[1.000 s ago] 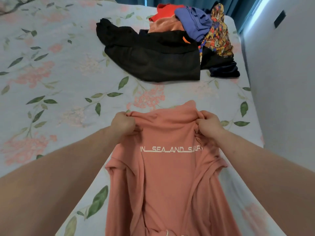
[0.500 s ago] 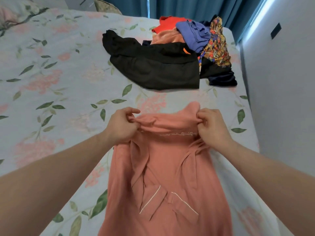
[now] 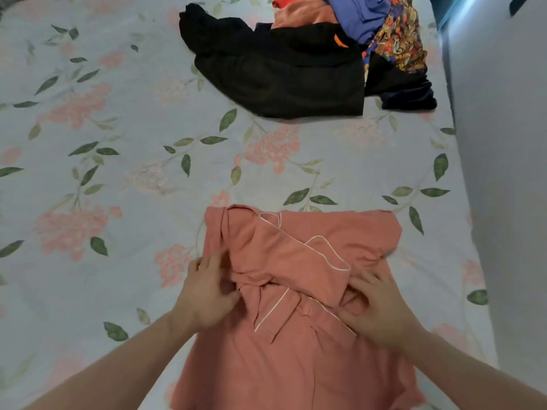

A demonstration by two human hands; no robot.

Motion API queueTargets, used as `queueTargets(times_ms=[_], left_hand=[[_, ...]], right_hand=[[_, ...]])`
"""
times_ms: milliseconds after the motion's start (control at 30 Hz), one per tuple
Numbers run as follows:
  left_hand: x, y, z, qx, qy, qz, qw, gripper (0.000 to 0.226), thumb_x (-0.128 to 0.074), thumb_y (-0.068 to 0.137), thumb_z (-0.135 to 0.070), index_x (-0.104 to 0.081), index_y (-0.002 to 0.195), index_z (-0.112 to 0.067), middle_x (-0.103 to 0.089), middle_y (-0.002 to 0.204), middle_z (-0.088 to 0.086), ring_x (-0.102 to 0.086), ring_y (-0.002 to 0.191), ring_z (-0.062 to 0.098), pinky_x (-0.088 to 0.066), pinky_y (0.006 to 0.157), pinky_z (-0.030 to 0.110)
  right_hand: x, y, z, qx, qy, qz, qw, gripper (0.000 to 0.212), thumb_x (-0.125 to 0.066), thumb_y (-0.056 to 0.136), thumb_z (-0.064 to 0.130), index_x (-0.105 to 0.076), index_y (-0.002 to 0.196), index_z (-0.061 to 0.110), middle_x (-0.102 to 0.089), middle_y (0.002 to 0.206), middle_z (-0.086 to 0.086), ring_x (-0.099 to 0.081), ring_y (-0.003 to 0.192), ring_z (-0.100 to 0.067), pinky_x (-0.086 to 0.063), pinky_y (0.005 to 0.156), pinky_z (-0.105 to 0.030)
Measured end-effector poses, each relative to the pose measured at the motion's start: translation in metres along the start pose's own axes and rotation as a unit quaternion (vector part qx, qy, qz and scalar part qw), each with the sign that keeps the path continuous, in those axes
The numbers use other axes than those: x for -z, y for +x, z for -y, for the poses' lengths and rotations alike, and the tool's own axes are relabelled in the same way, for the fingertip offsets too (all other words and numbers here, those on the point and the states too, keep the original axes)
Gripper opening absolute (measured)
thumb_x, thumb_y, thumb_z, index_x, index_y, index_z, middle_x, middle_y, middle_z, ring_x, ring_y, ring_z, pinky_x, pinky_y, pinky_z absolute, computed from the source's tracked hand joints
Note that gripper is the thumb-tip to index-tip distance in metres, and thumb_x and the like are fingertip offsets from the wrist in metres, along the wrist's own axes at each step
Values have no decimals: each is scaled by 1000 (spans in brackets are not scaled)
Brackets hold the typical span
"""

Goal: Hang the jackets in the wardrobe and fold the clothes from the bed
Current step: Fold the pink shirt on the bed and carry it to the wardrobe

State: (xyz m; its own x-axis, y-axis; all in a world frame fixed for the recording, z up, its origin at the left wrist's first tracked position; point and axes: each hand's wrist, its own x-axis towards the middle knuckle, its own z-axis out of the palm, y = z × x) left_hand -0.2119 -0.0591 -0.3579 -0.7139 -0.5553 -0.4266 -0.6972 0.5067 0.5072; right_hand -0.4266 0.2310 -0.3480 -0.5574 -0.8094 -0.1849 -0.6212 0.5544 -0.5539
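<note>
We see the salmon shirt (image 3: 296, 291) folded over on the bed (image 3: 118, 173) at 6 o'clock, our left hand (image 3: 207, 294) with loosely spread fingers touching its left edge, our right hand (image 3: 376, 306) pressing flat on its right fold. The left fingers blur. The clothes pile (image 3: 310, 54) at 12 o'clock is cut off by the frame.

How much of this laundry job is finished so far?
No finished folded pile shows. In hand: the pink top lies on the bed, partly folded, with the left hand and right hand on it. Left: the heap of clothes further up the bed. No wardrobe is in view.
</note>
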Motion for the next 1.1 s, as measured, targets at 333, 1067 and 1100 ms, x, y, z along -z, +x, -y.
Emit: queueTargets(times_ms=[333,1067,1100], left_hand=[[5,40,-57,21,-3,-8,1000,38,-67,70,-44,-67,106,-31,-66,88,-14,-57,104,26,-42,81,37],[-12,-41,-51,51,-166,-193,966,33,-47,89,-39,-61,117,-29,-51,127,-11,-46,123,15,-38,105,33],[-14,-40,-55,25,-123,-176,976,44,-49,91,-48,-57,129,-28,-45,142,-8,-39,135,16,-33,112,35]], right_hand=[[9,31,41,-103,207,-68,971,28,-70,82,3,-73,87,30,-67,76,9,-60,74,-12,-46,66,-24],[-17,-15,37,-127,113,-88,981,48,-70,85,39,-62,131,30,-52,138,10,-48,132,-18,-43,111,-42],[-20,-10,39,-163,97,-74,979,68,-68,82,51,-51,145,31,-42,151,6,-39,142,-21,-37,117,-47]])
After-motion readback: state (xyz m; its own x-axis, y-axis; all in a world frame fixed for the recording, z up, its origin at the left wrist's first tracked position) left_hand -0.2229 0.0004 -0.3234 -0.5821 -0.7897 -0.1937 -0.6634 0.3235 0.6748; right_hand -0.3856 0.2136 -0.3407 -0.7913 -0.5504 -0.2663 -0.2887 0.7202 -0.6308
